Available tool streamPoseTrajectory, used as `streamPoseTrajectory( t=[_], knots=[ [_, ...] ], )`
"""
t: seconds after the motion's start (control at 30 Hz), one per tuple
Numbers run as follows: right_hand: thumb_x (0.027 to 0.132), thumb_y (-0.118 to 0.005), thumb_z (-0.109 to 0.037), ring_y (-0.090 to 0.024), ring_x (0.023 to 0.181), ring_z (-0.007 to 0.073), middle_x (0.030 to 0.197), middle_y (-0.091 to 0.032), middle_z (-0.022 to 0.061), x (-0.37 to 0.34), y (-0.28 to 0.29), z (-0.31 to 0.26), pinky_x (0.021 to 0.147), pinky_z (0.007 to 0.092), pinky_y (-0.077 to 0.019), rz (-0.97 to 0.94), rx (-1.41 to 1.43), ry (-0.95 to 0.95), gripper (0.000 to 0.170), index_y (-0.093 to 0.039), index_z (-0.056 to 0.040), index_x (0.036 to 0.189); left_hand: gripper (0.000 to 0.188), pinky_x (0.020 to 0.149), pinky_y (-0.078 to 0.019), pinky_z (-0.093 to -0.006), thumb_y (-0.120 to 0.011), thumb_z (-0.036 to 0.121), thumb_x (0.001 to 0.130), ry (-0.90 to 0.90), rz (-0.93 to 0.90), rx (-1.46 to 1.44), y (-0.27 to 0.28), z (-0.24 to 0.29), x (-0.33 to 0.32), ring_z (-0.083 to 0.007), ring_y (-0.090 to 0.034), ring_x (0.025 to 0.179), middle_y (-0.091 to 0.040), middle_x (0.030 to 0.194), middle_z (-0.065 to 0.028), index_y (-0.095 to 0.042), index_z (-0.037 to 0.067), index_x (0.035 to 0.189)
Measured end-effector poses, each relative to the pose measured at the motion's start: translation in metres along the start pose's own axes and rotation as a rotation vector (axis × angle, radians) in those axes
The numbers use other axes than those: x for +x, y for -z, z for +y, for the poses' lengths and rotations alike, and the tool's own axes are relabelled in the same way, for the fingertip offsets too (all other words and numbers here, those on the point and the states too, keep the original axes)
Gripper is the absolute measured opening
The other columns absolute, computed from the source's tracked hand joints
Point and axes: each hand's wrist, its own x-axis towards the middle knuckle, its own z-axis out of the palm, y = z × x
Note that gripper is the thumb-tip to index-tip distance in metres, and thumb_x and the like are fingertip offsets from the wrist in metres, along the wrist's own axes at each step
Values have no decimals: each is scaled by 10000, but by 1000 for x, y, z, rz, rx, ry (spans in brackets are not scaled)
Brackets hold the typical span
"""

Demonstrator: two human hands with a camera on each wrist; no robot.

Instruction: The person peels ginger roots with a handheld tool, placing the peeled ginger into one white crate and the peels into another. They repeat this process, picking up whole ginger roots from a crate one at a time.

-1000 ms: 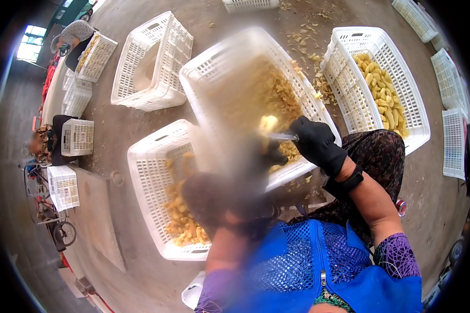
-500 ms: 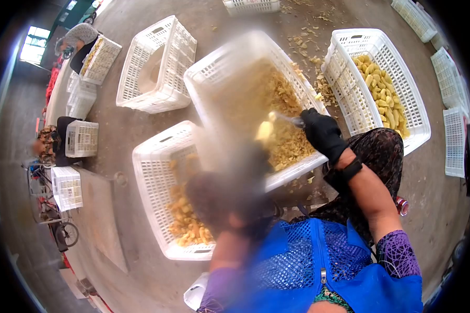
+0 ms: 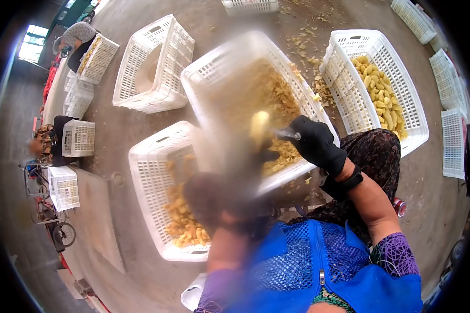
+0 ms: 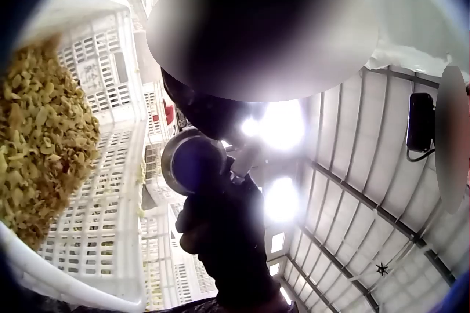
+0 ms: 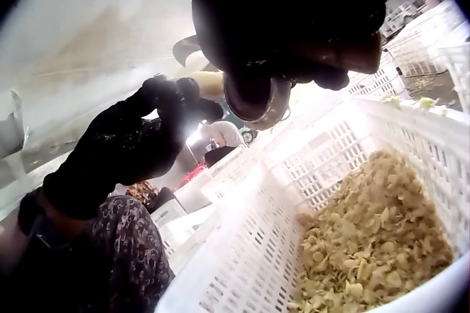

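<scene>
My right hand [image 3: 316, 143], in a black glove, grips a short metal-bladed tool [image 3: 286, 134] over the middle crate. A metal ring [image 5: 277, 104] shows at this hand in the right wrist view. Opposite it, my left hand [image 5: 143, 137], also black-gloved, pinches a pale yellow oblong peeled piece of produce [image 3: 259, 125]. Blur hides much of the left hand in the head view. Below both hands, the white slatted crate [image 3: 326, 122] holds a heap of brownish-yellow peelings [image 5: 374, 232]. The tool's blade points at the yellow piece, close beside it.
To the right, a white crate [image 3: 410, 86] holds peeled yellow pieces [image 3: 384, 96]. At lower left another crate [image 3: 146, 203] contains yellow-orange pieces [image 3: 185, 224]. An upright crate [image 3: 125, 78] stands behind. Loose peelings [image 3: 324, 86] litter the floor. Other people sit among crates at far left.
The right hand and tool swung up and away from the yellow piece, then came back lower and nearer it. The left hand has turned the piece more upright.
</scene>
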Motion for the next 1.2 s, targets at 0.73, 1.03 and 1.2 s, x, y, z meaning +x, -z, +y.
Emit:
streamPoseTrajectory(
  t=[0.73,1.03,1.2],
  knots=[
    [739,-586,-62,-572,593,345,706,-526,140,-7,-7,11,511,432,-443,-109,-126,61,142,-502,-78,852,391,822,-470,-339,-626,149,832,109,67,-265,-6,-20,-2,-222,-565,934,-512,1037,-88,-477,31,1174],
    [781,-555,-36,-602,596,297,720,-562,130,-6,-5,16,530,385,-471,-137,-301,-26,91,-534,-60,867,383,817,-470,-340,-629,143,825,44,28,-98,-3,-16,-5,-227,-567,930,-521,1030,-96,-486,24,1160],
    [838,-614,-90,-610,709,134,815,-651,79,-5,-10,36,660,277,-483,16,142,-115,103,-619,-31,923,379,815,-470,-341,-630,140,821,29,4,-19,0,-16,-8,-230,-569,927,-525,1027,-100,-491,20,1153]
  ],
)
